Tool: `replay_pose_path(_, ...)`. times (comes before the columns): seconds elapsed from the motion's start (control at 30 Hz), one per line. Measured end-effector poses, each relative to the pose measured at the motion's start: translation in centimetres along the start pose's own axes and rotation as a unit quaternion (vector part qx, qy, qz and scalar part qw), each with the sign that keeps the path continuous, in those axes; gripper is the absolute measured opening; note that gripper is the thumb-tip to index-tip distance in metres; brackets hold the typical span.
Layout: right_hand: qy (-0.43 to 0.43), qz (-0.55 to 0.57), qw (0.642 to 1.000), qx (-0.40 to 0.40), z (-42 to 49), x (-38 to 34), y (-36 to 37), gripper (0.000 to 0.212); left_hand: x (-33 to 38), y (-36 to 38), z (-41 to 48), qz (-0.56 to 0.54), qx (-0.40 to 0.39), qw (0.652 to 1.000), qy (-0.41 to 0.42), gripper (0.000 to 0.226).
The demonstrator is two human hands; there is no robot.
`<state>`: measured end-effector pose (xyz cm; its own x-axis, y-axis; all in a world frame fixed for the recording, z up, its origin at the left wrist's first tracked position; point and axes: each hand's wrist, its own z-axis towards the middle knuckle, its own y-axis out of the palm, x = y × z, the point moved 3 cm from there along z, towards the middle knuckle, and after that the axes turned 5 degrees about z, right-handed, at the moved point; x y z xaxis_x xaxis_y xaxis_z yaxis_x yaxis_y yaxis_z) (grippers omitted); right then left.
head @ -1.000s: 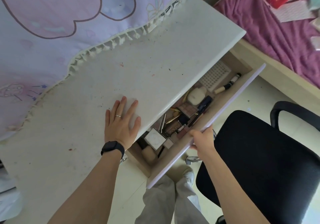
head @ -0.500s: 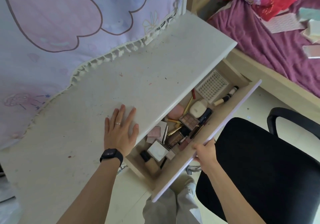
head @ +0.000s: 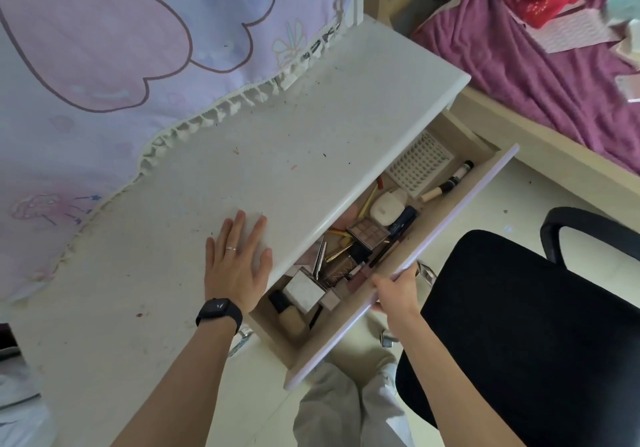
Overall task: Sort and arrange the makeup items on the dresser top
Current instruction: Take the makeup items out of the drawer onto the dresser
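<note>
My left hand (head: 237,261) lies flat with spread fingers on the white dresser top (head: 242,142), near its front edge. My right hand (head: 396,289) grips the front panel of the pulled-out drawer (head: 450,211). The drawer holds several makeup items: an eyeshadow palette (head: 367,232), a white compact (head: 387,208), a brush (head: 446,182), a white perforated tray (head: 419,164), a foundation bottle (head: 289,315), a white square case (head: 304,289), and pencils and tubes lying crosswise. The dresser top hides the drawer's back part.
A black office chair (head: 519,325) stands right of the drawer. A purple and pink printed cloth (head: 104,66) hangs over the dresser's back. A bed with a purple blanket (head: 536,76) lies to the right. My legs (head: 346,408) are below the drawer.
The drawer has slid further out in my right hand, uncovering more makeup items. My left hand has stayed flat on the dresser top.
</note>
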<state>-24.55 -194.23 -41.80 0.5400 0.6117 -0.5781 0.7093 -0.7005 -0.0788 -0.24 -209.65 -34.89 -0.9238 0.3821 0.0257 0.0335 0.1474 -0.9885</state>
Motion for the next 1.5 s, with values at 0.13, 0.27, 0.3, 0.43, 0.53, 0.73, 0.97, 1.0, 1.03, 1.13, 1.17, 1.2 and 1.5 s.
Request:
replay_pose_path(0.13, -0.008, -0.017, 1.000, -0.020, -0.2, -0.2, -0.4, 0.075, 0.1, -0.3, 0.0, 0.008, -0.001, 1.000, 0.001, 0.059)
replay_pose_path(0.27, -0.014, -0.045, 0.998, -0.046, -0.7, -0.5, -0.8, 0.089, 0.7, -0.7, -0.2, 0.015, -0.015, 1.000, 0.002, 0.062)
replay_pose_path(0.3, -0.020, -0.053, 0.997, -0.050, -0.8, -0.7, -1.0, 0.093, 1.0, -0.9, -0.4, 0.008, -0.009, 1.000, -0.006, 0.061)
replay_pose_path(0.43, -0.034, -0.084, 0.993, -0.077, -1.3, -1.1, -1.8, 0.117, 3.4, -1.3, -3.5, -0.021, 0.090, 0.996, 0.009, 0.042)
replay_pose_path(0.53, -0.066, -0.113, 0.990, -0.059, -1.8, -0.9, -3.0, 0.109, 6.4, 0.8, -6.7, -0.021, 0.065, 0.993, 0.099, 0.025)
replay_pose_path(0.73, -0.162, -0.198, 0.967, 0.015, -4.5, 0.6, -4.7, 0.088, 9.5, 4.7, -6.7, 0.009, -0.133, 0.991, 0.003, 0.065)
replay_pose_path(0.97, -0.482, -0.346, 0.799, 0.092, -7.7, -0.4, -3.2, 0.039, 9.7, 6.5, -5.1, 0.041, -0.203, 0.978, -0.025, 0.063)
replay_pose_path(1.0, -0.516, -0.357, 0.774, 0.081, -7.8, -0.8, -2.3, 0.032, 9.5, 6.4, -5.0, 0.045, -0.205, 0.977, -0.019, 0.061)
replay_pose_path(1.03, -0.529, -0.368, 0.762, 0.063, -7.6, -1.2, -1.2, 0.027, 9.3, 6.0, -5.0, 0.042, -0.206, 0.977, -0.015, 0.060)
replay_pose_path(1.13, -0.491, -0.447, 0.748, 0.008, -6.3, -2.5, 2.3, 0.029, 8.5, 3.7, -5.8, 0.013, -0.188, 0.982, 0.008, 0.062)
replay_pose_path(1.17, -0.462, -0.484, 0.743, -0.018, -5.7, -2.8, 3.4, 0.033, 8.1, 2.8, -6.3, 0.000, -0.178, 0.984, 0.021, 0.061)
replay_pose_path(1.2, -0.428, -0.517, 0.740, -0.050, -5.0, -3.0, 4.5, 0.038, 7.8, 1.9, -6.9, -0.012, -0.172, 0.984, 0.032, 0.060)
replay_pose_path(1.5, -0.374, -0.644, 0.657, -0.118, -1.6, -2.5, 10.6, 0.076, 4.1, -4.0, -10.2, -0.164, -0.089, 0.982, 0.014, 0.049)
